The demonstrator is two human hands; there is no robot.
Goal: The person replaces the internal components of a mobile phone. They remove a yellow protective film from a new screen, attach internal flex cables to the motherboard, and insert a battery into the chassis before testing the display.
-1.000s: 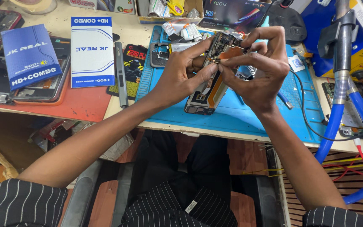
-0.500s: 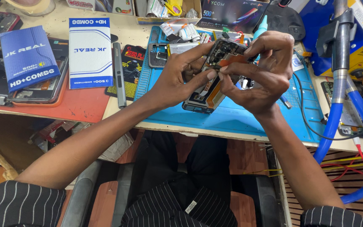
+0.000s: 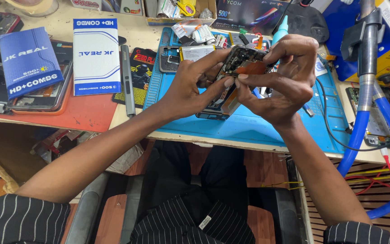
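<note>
- The left hand [image 3: 190, 90] clamps the opened phone [image 3: 231, 81] from its left edge; the right hand [image 3: 285, 81] pinches thumb and forefinger together on its exposed board.
- The phone sits tilted between both hands, held above the blue mat [image 3: 249, 126].
- Risk, as I judge it: a slipping pinch could tear the orange flex strip [image 3: 249, 68], or drop the phone.
</note>
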